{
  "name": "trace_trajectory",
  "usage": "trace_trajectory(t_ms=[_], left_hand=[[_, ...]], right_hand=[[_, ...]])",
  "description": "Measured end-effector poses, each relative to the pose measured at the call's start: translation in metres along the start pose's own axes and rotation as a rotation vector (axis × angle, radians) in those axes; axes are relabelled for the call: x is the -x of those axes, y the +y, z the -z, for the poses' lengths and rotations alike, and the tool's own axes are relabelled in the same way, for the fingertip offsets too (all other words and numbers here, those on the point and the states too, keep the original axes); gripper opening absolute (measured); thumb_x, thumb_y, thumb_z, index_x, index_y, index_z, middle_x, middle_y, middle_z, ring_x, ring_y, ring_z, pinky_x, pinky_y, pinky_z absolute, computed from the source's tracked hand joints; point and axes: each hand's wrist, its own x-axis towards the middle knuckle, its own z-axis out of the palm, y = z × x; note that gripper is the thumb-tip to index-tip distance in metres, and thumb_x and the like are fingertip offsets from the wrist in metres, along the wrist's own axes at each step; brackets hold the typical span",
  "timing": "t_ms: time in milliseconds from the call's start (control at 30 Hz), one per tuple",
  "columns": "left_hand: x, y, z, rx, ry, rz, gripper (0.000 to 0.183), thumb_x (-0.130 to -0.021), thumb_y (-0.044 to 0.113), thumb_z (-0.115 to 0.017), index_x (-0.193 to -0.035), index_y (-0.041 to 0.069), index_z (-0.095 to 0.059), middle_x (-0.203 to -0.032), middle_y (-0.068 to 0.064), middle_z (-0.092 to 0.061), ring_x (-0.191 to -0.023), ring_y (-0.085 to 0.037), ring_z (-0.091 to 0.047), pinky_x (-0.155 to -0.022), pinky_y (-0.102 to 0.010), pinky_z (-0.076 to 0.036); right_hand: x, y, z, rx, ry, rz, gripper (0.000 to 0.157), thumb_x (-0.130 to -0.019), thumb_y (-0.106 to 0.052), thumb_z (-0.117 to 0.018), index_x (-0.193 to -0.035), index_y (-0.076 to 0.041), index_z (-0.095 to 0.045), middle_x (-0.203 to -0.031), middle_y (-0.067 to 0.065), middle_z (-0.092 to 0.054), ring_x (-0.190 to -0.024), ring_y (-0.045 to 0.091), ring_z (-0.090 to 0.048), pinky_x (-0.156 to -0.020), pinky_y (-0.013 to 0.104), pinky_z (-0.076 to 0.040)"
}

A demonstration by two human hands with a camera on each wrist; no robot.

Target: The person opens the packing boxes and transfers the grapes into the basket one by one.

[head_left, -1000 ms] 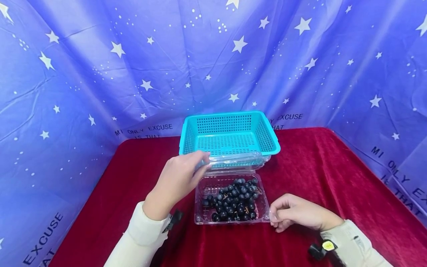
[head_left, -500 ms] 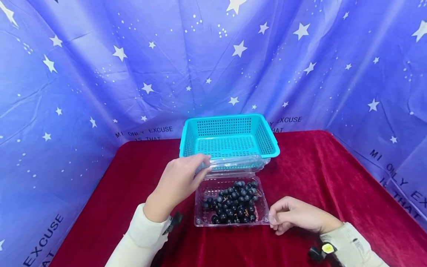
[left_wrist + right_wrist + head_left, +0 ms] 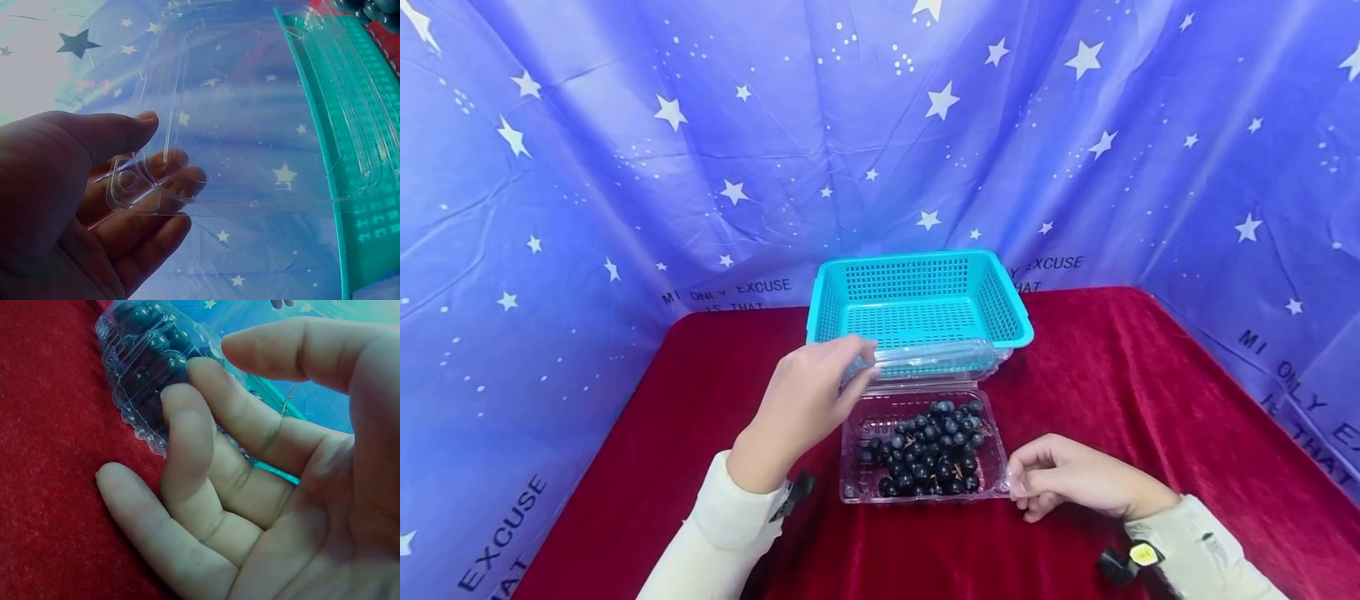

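Observation:
A clear plastic clamshell box [image 3: 925, 498] lies on the table with dark grapes [image 3: 928, 450] on brown stems in its base. Its hinged lid [image 3: 932, 358] stands raised at the far side. My left hand [image 3: 805, 400] pinches the lid's left corner; in the left wrist view, the thumb is on one side of the lid [image 3: 225, 112] and fingers show through the plastic. At the near right corner of the base, my right hand [image 3: 1075, 479] pinches the rim between thumb and index finger. The right wrist view has the box's ridged side [image 3: 134, 419] beyond the curled fingers.
Directly behind the lid stands a turquoise perforated basket [image 3: 917, 262] with nothing in it. Dark red velvet cloth [image 3: 1112, 375] covers the table. A blue curtain [image 3: 850, 125] with white stars hangs around the back and sides.
Both hands keep their hold on the lid and the base corner. The head view shifts slightly; the box, grapes and basket show no clear movement of their own.

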Motion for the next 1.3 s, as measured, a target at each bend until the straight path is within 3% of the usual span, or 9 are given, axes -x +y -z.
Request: trace_trajectory(t_ms=[167, 300, 433, 633, 833, 967, 1167, 1300], left_hand=[[0.0, 0.0, 0.0, -0.009, 0.007, 0.039, 0.018, -0.092, 0.021, -0.08, -0.102, 0.014, -0.068, -0.102, 0.001, -0.077, -0.059, -0.008, -0.056, -0.058, -0.025, -0.055], [-0.001, -0.001, 0.0, -0.061, 0.049, 0.045, 0.018, -0.09, 0.024, -0.081, -0.098, 0.014, -0.068, -0.097, 0.001, -0.077, -0.057, -0.01, -0.054, -0.056, -0.027, -0.052], [-0.002, -0.002, 0.0, -0.097, 0.1, 0.042, 0.019, -0.09, 0.025, -0.082, -0.093, 0.014, -0.067, -0.086, 0.001, -0.073, -0.061, -0.013, -0.054, -0.056, -0.03, -0.05], [-0.001, -0.002, 0.0, -0.108, 0.125, 0.067, 0.02, -0.089, 0.026, -0.082, -0.089, 0.014, -0.067, -0.088, 0.001, -0.069, -0.067, -0.015, -0.056, -0.056, -0.031, -0.052], [-0.001, -0.002, -0.001, -0.082, 0.119, 0.07, 0.02, -0.09, 0.024, -0.082, -0.091, 0.013, -0.066, -0.091, -0.001, -0.068, -0.067, -0.014, -0.055, -0.056, -0.03, -0.053], [0.0, -0.002, 0.0, -0.016, 0.11, 0.087, 0.02, -0.089, 0.018, -0.083, -0.093, 0.01, -0.065, -0.094, -0.003, -0.067, -0.071, -0.016, -0.059, -0.064, -0.03, -0.057], [0.001, -0.003, -0.001, 0.031, 0.114, 0.116, 0.02, -0.088, 0.014, -0.084, -0.094, 0.01, -0.065, -0.095, -0.003, -0.066, -0.078, -0.017, -0.069, -0.069, -0.029, -0.061], [0.002, -0.002, -0.001, 0.026, 0.121, 0.114, 0.019, -0.087, 0.014, -0.084, -0.091, 0.01, -0.066, -0.09, -0.002, -0.065, -0.075, -0.016, -0.066, -0.068, -0.028, -0.06]], right_hand=[[0.001, -0.006, -0.001, 0.066, 0.087, -0.008, 0.025, -0.099, -0.007, -0.059, -0.084, 0.012, -0.052, -0.072, 0.012, -0.062, -0.07, 0.015, -0.067, -0.069, 0.045, -0.064], [-0.002, -0.015, -0.002, 0.223, 0.17, 0.028, 0.025, -0.1, -0.012, -0.063, -0.083, 0.004, -0.058, -0.07, 0.022, -0.059, -0.06, 0.016, -0.063, -0.059, 0.037, -0.06], [-0.004, -0.028, -0.003, 0.353, 0.233, 0.081, 0.021, -0.1, -0.015, -0.064, -0.084, -0.001, -0.063, -0.07, 0.014, -0.062, -0.06, 0.028, -0.063, -0.057, 0.035, -0.057], [-0.009, -0.043, -0.006, 0.399, 0.221, 0.135, 0.017, -0.1, -0.012, -0.064, -0.083, -0.01, -0.064, -0.07, 0.014, -0.061, -0.063, 0.028, -0.059, -0.059, 0.032, -0.053], [-0.017, -0.057, -0.008, 0.45, 0.213, 0.159, 0.016, -0.097, -0.007, -0.064, -0.082, -0.013, -0.065, -0.071, 0.009, -0.063, -0.065, 0.013, -0.056, -0.063, 0.028, -0.052], [-0.025, -0.072, -0.009, 0.524, 0.245, 0.164, 0.013, -0.097, -0.012, -0.068, -0.084, -0.014, -0.068, -0.074, 0.002, -0.065, -0.065, 0.006, -0.053, -0.061, 0.026, -0.051], [-0.036, -0.093, -0.017, 0.662, 0.266, 0.122, 0.005, -0.096, -0.026, -0.073, -0.091, -0.024, -0.073, -0.071, -0.009, -0.062, -0.054, 0.001, -0.043, -0.055, 0.025, -0.046], [-0.046, -0.097, -0.027, 0.756, 0.244, 0.128, 0.007, -0.093, -0.025, -0.076, -0.088, -0.029, -0.073, -0.064, -0.014, -0.059, -0.054, 0.0, -0.047, -0.057, 0.024, -0.048]])
